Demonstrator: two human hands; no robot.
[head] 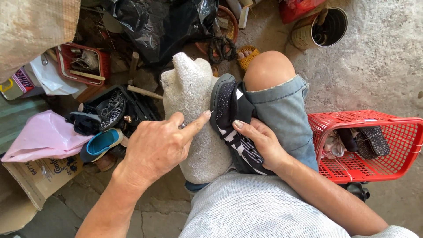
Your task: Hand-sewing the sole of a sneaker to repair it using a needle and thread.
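Black sneaker (233,128) with white markings, sole edge up, wedged between white cloth-covered knee and bare knee

The shoe (235,128) is black with white dots and white stripes. The cloth (194,110) over the knee is off-white. The shorts (286,114) are faded blue denim. The basket (374,136) is red mesh; the plastic bag (44,136) is pink; the small shoe (101,143) is teal and cream.

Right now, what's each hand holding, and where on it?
Right hand grips the black shoe by its side. Left hand pinches a thin metal tool, mostly hidden.
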